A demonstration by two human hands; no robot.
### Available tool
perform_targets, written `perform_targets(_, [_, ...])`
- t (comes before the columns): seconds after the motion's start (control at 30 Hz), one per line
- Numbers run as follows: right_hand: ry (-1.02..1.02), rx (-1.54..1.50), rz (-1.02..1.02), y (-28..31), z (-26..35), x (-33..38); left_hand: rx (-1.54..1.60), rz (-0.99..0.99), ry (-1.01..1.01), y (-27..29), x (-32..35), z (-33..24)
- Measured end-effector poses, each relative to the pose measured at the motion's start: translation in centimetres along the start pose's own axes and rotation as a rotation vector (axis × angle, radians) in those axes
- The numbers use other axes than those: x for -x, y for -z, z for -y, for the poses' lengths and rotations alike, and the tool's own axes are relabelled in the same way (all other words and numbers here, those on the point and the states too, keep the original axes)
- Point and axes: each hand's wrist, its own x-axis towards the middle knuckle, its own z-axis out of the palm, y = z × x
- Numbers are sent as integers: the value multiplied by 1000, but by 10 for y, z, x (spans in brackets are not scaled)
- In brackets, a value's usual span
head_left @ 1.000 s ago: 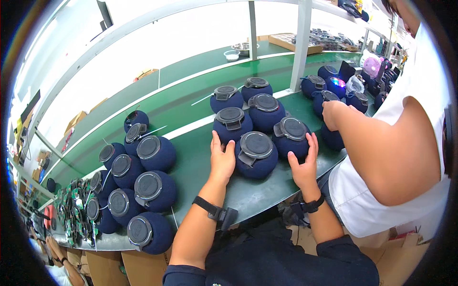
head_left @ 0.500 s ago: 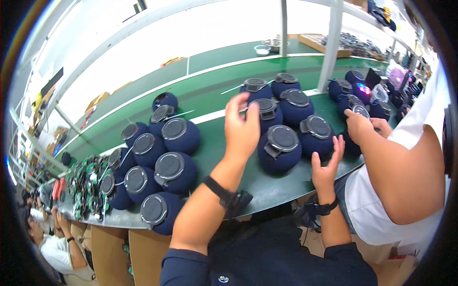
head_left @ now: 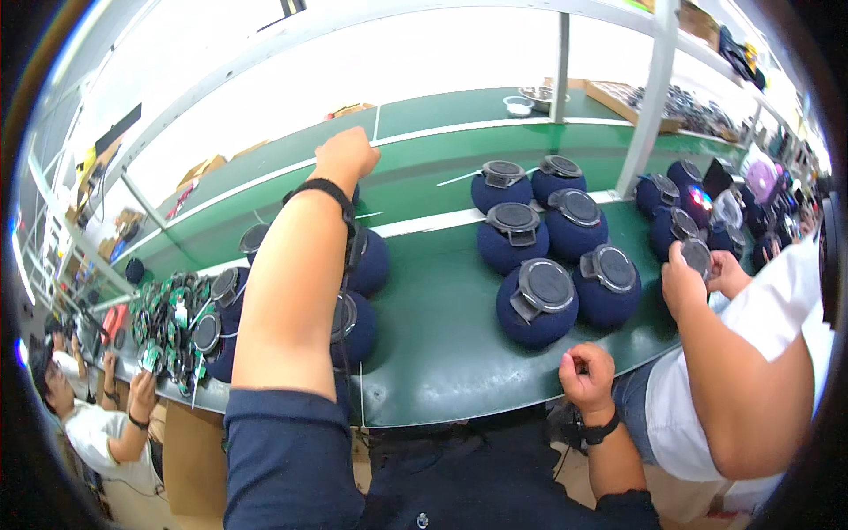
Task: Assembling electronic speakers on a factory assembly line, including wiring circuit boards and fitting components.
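My left arm stretches far across the bench, over the left group of navy ball-shaped units with dark round caps (head_left: 371, 265). At its end my left hand (head_left: 347, 152) is bent over with its fingers turned away, so what they touch is hidden. My right hand (head_left: 587, 378) hovers by the near edge with its fingers curled in and nothing seen in them. Nearest to it stand two more navy ball units, one with a tilted grey bracket under its cap (head_left: 537, 305) and one farther right (head_left: 608, 287). Several similar units stand behind these.
A heap of green circuit boards (head_left: 163, 318) lies at the left end of the green bench (head_left: 424, 353). To my right a co-worker's hands (head_left: 693, 278) hold a dark round cap. A metal post (head_left: 651, 106) rises behind the right units. Bowls (head_left: 519, 106) stand at the back.
My left hand has swung left and away from the right group, out over the left group. My right hand has dropped lower, and its spread fingers have curled in. The view has shifted.
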Motion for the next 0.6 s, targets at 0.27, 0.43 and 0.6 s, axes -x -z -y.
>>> perform_targets(0.27, [-3, 51, 51, 1, 3, -7, -136, 320, 154, -64, -48, 73])
perform_targets(0.43, [-23, 50, 119, 5, 4, -11, -197, 430, -103, -78, -49, 71])
perform_targets(0.6, [-23, 48, 108, 4, 6, -14, -148, 427, -15, -84, -55, 63])
